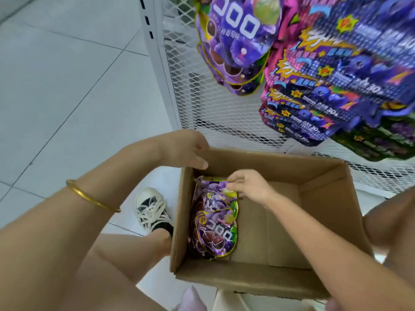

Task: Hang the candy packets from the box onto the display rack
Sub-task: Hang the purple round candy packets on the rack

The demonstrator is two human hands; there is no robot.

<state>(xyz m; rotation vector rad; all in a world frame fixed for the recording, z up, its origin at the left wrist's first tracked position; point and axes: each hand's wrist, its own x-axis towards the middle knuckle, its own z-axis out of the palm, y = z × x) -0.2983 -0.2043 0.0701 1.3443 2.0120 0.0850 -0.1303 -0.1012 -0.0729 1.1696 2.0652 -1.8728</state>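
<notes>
So we curl our left hand (188, 149) over the box (247, 281) corner to steady it, while our right hand (249, 187) pinches the top candy packet (208, 198) by its edge. It lies just under those fingers, ready to lift.

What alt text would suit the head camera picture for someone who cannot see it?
A person's right hand pinches the top of a purple candy packet in a cardboard box, while the left hand grips the box's far-left corner. Above, more packets hang on a white mesh rack.
</notes>
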